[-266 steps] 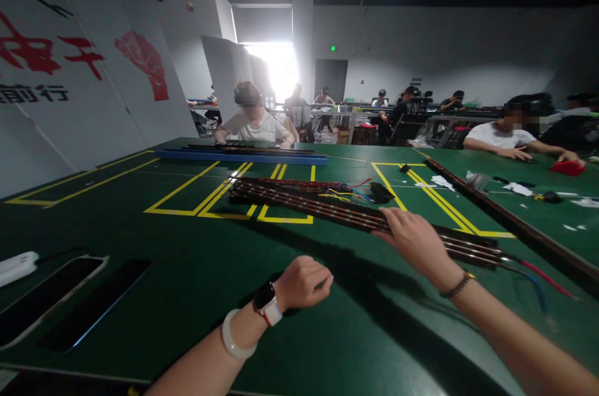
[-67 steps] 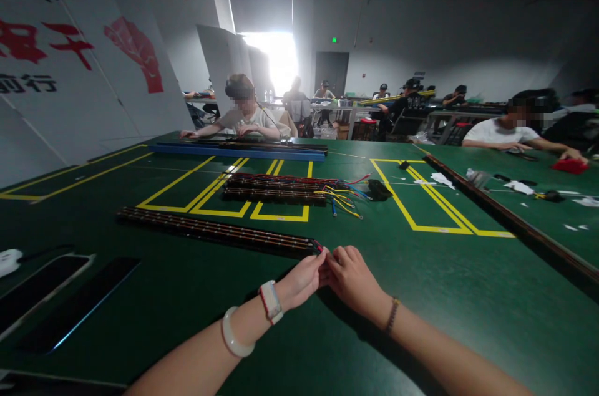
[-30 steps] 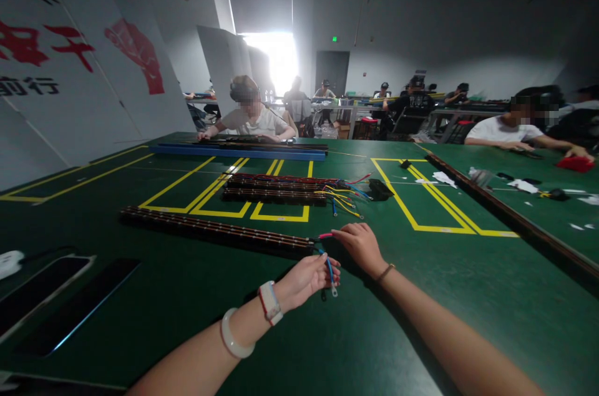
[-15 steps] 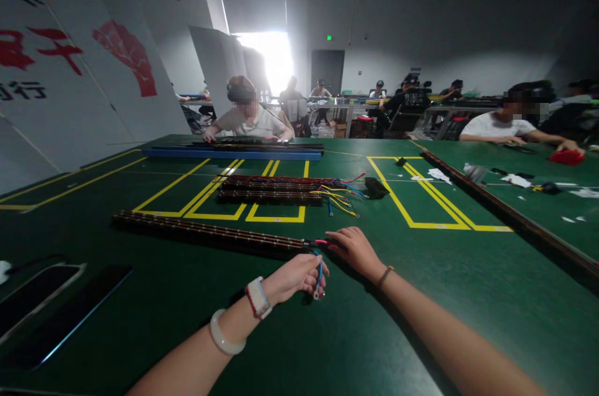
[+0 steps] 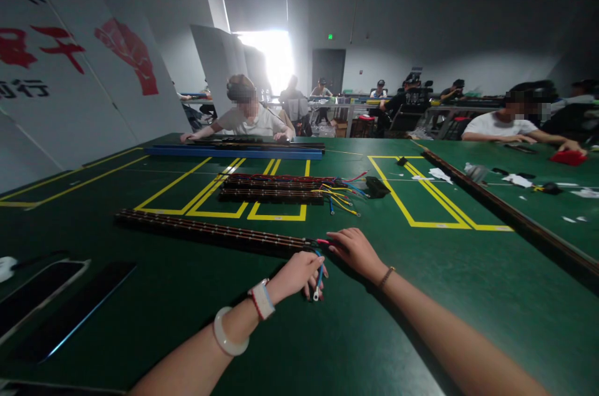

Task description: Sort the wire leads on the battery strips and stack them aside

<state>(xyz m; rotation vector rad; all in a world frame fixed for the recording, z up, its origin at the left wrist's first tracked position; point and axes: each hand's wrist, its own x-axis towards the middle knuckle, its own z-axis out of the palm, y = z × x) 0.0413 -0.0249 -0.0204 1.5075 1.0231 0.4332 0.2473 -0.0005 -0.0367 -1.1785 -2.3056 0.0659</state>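
Observation:
A long dark strip point(image 5: 210, 232) studded with small parts lies across the green table point(image 5: 421, 296) in front of me. Coloured wires leave its right end. My left hand point(image 5: 299, 272), with a watch and a pale bangle on the wrist, is closed around a blue wire point(image 5: 319, 277) that has a metal lug at its tip. My right hand point(image 5: 354, 247) rests just right of the strip's end, fingers curled over a red wire point(image 5: 322, 241).
More dark strips point(image 5: 274, 188) with loose coloured wires lie in yellow-taped boxes beyond. A blue rail point(image 5: 234, 151) runs at the far edge, where a person sits. A dark rail point(image 5: 505, 212) crosses at right. Two dark phones point(image 5: 42, 299) lie at left. Other people work at the right.
About nine seconds back my right hand lay on a strip angled to the right; that strip now lies across in front. In the last second, the hands separated the blue and red wires and barely moved.

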